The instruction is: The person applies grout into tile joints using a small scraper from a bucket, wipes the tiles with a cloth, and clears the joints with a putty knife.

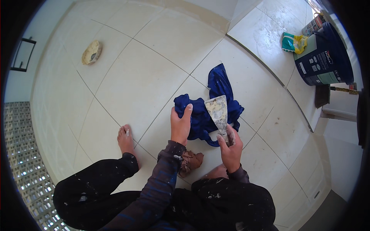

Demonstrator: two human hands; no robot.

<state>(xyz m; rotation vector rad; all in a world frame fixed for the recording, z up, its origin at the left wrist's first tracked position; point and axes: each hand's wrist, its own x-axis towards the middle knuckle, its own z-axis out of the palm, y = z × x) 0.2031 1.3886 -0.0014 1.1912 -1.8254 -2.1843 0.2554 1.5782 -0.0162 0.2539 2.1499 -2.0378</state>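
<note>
My left hand (181,125) is closed on a bunched part of a dark blue cloth (198,113), thumb up. Much of the cloth hangs or lies spread to the right of that hand, over the tiled floor. My right hand (231,148) grips a putty knife (217,113) by its handle, blade pointing away from me. Dried, pale yellowish filler crusts the blade, which is in front of the cloth. Beneath my left forearm, a crumpled brown cloth or paper (190,161) lies on the floor, partly hidden by the sleeve.
A shallow round dish with pale filler (91,52) sits on the floor at the far left. At the far right stands a dark blue paint bucket (323,57), with a green and yellow packet (294,42) beside it. My bare left foot (126,140) rests on the tiles.
</note>
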